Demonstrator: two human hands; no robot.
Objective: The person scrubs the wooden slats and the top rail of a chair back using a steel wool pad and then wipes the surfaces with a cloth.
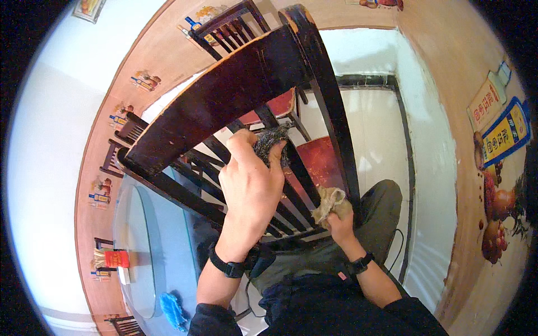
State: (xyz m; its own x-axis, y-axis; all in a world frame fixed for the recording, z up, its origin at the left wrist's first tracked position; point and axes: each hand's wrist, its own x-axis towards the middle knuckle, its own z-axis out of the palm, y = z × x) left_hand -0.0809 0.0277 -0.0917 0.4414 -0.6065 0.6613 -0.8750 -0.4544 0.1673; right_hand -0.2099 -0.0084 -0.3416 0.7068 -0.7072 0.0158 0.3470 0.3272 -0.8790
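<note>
A dark wooden chair [227,84] with a slatted back and a worn red seat [321,161] stands before me, its back tilted across the view. My left hand [252,168] grips a dark grey scouring pad or cloth [269,143] against the upper part of the slats, just below the broad top rail. Lower and to the right, my right hand [341,222] is closed on a crumpled beige cloth [332,203] beside the chair's lower right upright. The cloth hides part of the slats and most of those fingers.
At the left is a table with a round glass top [143,252], bearing a blue fluffy cloth [173,311] and a red holder with sticks [117,259]. Another red-seated chair [283,103] stands beyond the slats. A wall [462,176] runs along the right; a cable [399,252] hangs near my knee.
</note>
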